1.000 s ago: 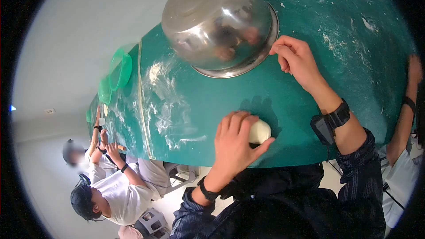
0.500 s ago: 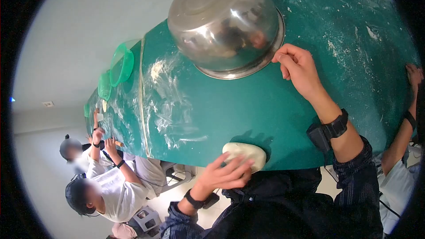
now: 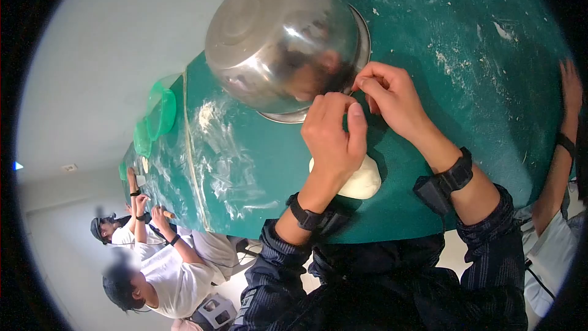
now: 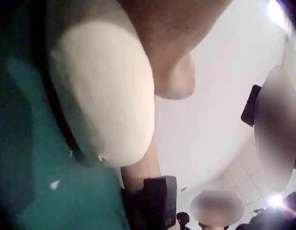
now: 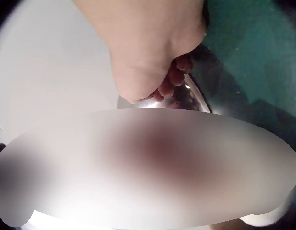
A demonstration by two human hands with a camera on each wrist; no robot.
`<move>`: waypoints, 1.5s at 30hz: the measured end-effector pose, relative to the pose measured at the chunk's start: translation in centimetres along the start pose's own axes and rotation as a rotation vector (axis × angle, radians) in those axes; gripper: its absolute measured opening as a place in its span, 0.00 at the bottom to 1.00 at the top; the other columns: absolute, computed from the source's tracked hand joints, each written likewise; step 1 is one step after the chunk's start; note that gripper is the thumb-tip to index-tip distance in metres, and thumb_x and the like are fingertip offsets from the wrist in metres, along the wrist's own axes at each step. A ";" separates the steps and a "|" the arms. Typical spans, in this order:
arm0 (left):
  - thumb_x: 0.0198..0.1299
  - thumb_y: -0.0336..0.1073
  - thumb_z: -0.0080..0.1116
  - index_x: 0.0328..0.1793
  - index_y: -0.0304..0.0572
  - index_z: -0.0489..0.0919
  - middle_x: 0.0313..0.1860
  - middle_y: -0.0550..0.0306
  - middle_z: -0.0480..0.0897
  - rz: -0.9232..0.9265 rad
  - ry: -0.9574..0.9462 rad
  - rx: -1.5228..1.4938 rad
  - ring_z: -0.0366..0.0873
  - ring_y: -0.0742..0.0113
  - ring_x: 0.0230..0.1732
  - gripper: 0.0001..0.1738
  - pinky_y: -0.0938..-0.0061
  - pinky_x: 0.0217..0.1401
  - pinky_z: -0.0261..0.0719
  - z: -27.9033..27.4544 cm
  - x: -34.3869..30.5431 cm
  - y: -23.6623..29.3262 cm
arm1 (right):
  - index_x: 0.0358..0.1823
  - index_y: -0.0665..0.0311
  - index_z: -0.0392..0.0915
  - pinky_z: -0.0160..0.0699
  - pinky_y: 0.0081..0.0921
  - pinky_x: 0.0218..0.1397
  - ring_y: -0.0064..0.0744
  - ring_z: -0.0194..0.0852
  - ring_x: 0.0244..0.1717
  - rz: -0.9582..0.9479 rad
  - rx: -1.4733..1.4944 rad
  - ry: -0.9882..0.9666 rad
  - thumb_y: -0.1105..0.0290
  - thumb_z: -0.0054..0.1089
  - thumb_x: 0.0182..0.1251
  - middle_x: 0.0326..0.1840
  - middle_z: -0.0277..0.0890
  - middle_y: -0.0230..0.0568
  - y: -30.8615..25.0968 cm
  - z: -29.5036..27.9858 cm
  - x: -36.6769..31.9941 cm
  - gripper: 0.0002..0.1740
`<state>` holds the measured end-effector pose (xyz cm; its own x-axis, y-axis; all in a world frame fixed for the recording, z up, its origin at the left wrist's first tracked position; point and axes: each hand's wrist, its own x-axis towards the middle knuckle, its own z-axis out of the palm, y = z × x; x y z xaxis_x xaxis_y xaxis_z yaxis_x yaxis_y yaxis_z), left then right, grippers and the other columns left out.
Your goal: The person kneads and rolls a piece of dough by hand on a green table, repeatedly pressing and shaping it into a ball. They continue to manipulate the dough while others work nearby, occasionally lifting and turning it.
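Note:
A pale, smooth lump of dough point(image 3: 361, 179) lies on the green table point(image 3: 288, 165) near its front edge, partly behind my left wrist. In the left wrist view the dough point(image 4: 109, 91) shows large beneath the hand. My left hand point(image 3: 334, 138) reaches past it toward a steel bowl point(image 3: 275, 37), which stands upside down. The bent fingers of that hand overlap the bowl's rim, thumb apart from them. My right hand point(image 3: 389, 95) has loosely curled fingers, tips right by the rim. From the right wrist the hand point(image 5: 148, 52) appears in front of the bowl point(image 5: 188, 96).
Flour patches point(image 3: 223, 159) mark the table on the left, beyond a seam. Green plastic baskets point(image 3: 160, 110) stand at the far left edge. People point(image 3: 159, 282) work along the left side, and another person's hand point(image 3: 571, 83) rests on the table at right.
My left hand first drew the dough toward the table edge, then left it and moved forward to the bowl's rim. The right hand has stayed beside the rim, fingers curled.

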<state>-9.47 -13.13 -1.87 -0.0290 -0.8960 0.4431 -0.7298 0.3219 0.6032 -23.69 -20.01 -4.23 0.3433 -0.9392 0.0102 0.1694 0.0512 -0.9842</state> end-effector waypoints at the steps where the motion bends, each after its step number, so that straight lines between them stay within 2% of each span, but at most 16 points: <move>1: 0.64 0.37 0.62 0.38 0.40 0.80 0.39 0.51 0.82 -0.050 0.000 -0.069 0.76 0.47 0.42 0.08 0.54 0.43 0.72 -0.3 -0.1 0.0 | 0.38 0.67 0.83 0.66 0.19 0.27 0.15 0.71 0.24 -0.005 0.010 -0.003 0.67 0.60 0.76 0.26 0.78 0.28 0.0 0.0 0.0 0.11; 2: 0.70 0.44 0.55 0.47 0.38 0.82 0.47 0.47 0.85 -0.017 -0.148 -0.052 0.80 0.46 0.50 0.16 0.56 0.52 0.77 -1.3 -0.6 0.3 | 0.38 0.66 0.83 0.66 0.19 0.26 0.15 0.70 0.24 -0.011 0.019 -0.006 0.67 0.60 0.76 0.26 0.77 0.28 0.2 -0.1 0.0 0.11; 5: 0.69 0.48 0.58 0.52 0.42 0.83 0.56 0.48 0.85 0.262 -0.419 -0.057 0.81 0.47 0.60 0.18 0.53 0.63 0.77 -2.5 -1.6 1.8 | 0.38 0.66 0.83 0.65 0.19 0.25 0.14 0.69 0.23 -0.007 0.017 -0.029 0.67 0.60 0.77 0.24 0.75 0.26 0.0 -0.6 -0.1 0.11; 11: 0.56 0.51 0.74 0.56 0.50 0.82 0.65 0.56 0.83 0.276 -0.626 0.228 0.77 0.48 0.72 0.25 0.47 0.76 0.73 -7.6 -7.3 1.6 | 0.38 0.64 0.83 0.64 0.17 0.25 0.13 0.67 0.22 0.030 -0.024 -0.066 0.67 0.58 0.78 0.23 0.72 0.25 -0.4 -0.8 -0.3 0.10; 12: 0.51 0.48 0.81 0.54 0.51 0.80 0.66 0.52 0.82 0.233 -0.594 0.183 0.78 0.47 0.72 0.28 0.44 0.76 0.73 -8.4 -9.0 0.4 | 0.38 0.64 0.83 0.64 0.17 0.25 0.13 0.67 0.22 0.033 -0.026 -0.075 0.67 0.58 0.78 0.23 0.72 0.25 -0.3 -0.8 -0.3 0.10; 17: 0.51 0.33 0.84 0.60 0.48 0.69 0.61 0.41 0.81 -0.128 -0.010 -0.357 0.80 0.38 0.68 0.36 0.36 0.77 0.72 -11.1 -15.4 -2.3 | 0.38 0.63 0.82 0.64 0.17 0.25 0.12 0.67 0.23 0.042 -0.022 -0.067 0.67 0.57 0.78 0.23 0.71 0.24 -0.2 -0.7 -0.5 0.10; 18: 0.59 0.35 0.77 0.66 0.45 0.65 0.63 0.33 0.80 -0.223 0.065 -0.365 0.78 0.33 0.70 0.35 0.33 0.80 0.67 -12.2 -16.4 -2.3 | 0.38 0.63 0.82 0.64 0.17 0.26 0.12 0.67 0.23 0.050 -0.033 -0.063 0.67 0.57 0.78 0.23 0.72 0.24 -0.3 -0.7 -0.5 0.10; 21: 0.59 0.35 0.70 0.66 0.43 0.70 0.70 0.31 0.78 -0.260 0.106 -0.216 0.74 0.31 0.76 0.31 0.33 0.83 0.61 -15.6 -19.0 -2.7 | 0.38 0.64 0.82 0.65 0.18 0.26 0.13 0.67 0.23 0.060 -0.051 -0.056 0.68 0.57 0.78 0.24 0.72 0.24 -0.5 -0.4 -0.5 0.10; 23: 0.55 0.38 0.66 0.67 0.42 0.76 0.79 0.37 0.73 -0.149 -0.383 0.122 0.68 0.32 0.81 0.31 0.33 0.85 0.57 -18.8 -18.6 -1.8 | 0.38 0.64 0.82 0.65 0.18 0.27 0.13 0.67 0.23 0.046 -0.065 -0.060 0.68 0.57 0.78 0.24 0.72 0.24 -0.4 -0.2 -0.6 0.10; 25: 0.54 0.52 0.62 0.77 0.54 0.79 0.83 0.51 0.71 -0.024 -0.561 0.309 0.59 0.41 0.87 0.40 0.36 0.88 0.50 -18.0 -20.6 -0.9 | 0.38 0.65 0.82 0.66 0.18 0.27 0.14 0.68 0.23 0.016 -0.084 -0.069 0.69 0.58 0.77 0.24 0.73 0.25 -0.2 0.0 -0.6 0.09; 28: 0.58 0.64 0.55 0.81 0.60 0.76 0.86 0.57 0.68 0.013 -0.637 0.446 0.59 0.51 0.88 0.44 0.39 0.89 0.42 -16.2 -19.7 -0.3 | 0.38 0.66 0.82 0.67 0.19 0.28 0.15 0.69 0.24 0.027 -0.091 -0.058 0.70 0.58 0.77 0.25 0.74 0.26 -0.2 0.4 -0.6 0.09; 32: 0.61 0.68 0.51 0.84 0.61 0.71 0.87 0.57 0.66 0.103 -0.747 0.440 0.59 0.55 0.88 0.46 0.40 0.88 0.45 -13.9 -13.5 -0.7 | 0.38 0.66 0.83 0.68 0.20 0.28 0.15 0.70 0.24 0.032 -0.101 -0.056 0.70 0.59 0.76 0.25 0.75 0.27 -0.1 0.7 -0.5 0.09; 35: 0.64 0.69 0.50 0.83 0.56 0.72 0.86 0.51 0.66 0.200 -0.781 0.426 0.59 0.52 0.87 0.45 0.41 0.88 0.45 -11.5 -8.3 0.0 | 0.38 0.67 0.83 0.68 0.20 0.28 0.15 0.70 0.24 0.019 -0.110 -0.053 0.70 0.60 0.76 0.25 0.76 0.27 0.2 0.8 -0.2 0.09; 41: 0.69 0.62 0.50 0.54 0.47 0.85 0.59 0.51 0.86 0.745 -0.469 0.206 0.81 0.47 0.63 0.29 0.40 0.74 0.69 -3.9 -3.5 0.4 | 0.38 0.68 0.82 0.69 0.21 0.28 0.15 0.71 0.24 0.012 -0.111 -0.041 0.70 0.60 0.75 0.25 0.76 0.28 0.0 0.4 -0.3 0.08; 42: 0.67 0.61 0.53 0.45 0.47 0.86 0.49 0.55 0.87 0.779 -0.350 0.147 0.83 0.50 0.53 0.26 0.41 0.67 0.75 -3.2 -3.3 0.7 | 0.38 0.68 0.82 0.69 0.21 0.28 0.16 0.71 0.25 0.009 -0.118 -0.050 0.70 0.60 0.75 0.25 0.77 0.28 -0.1 0.2 -0.4 0.08; 45: 0.65 0.57 0.58 0.50 0.45 0.85 0.54 0.53 0.86 0.581 -0.121 0.161 0.81 0.48 0.57 0.24 0.44 0.66 0.74 -3.7 -3.9 0.1 | 0.39 0.68 0.83 0.70 0.21 0.29 0.16 0.72 0.25 -0.003 -0.129 -0.075 0.71 0.60 0.75 0.26 0.77 0.28 0.2 -0.1 -0.3 0.08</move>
<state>-6.96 -8.50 -1.09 -0.5237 -0.6191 0.5852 -0.6648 0.7266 0.1737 -23.85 -19.75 -4.43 0.4119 -0.9110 0.0217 0.0522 -0.0002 -0.9986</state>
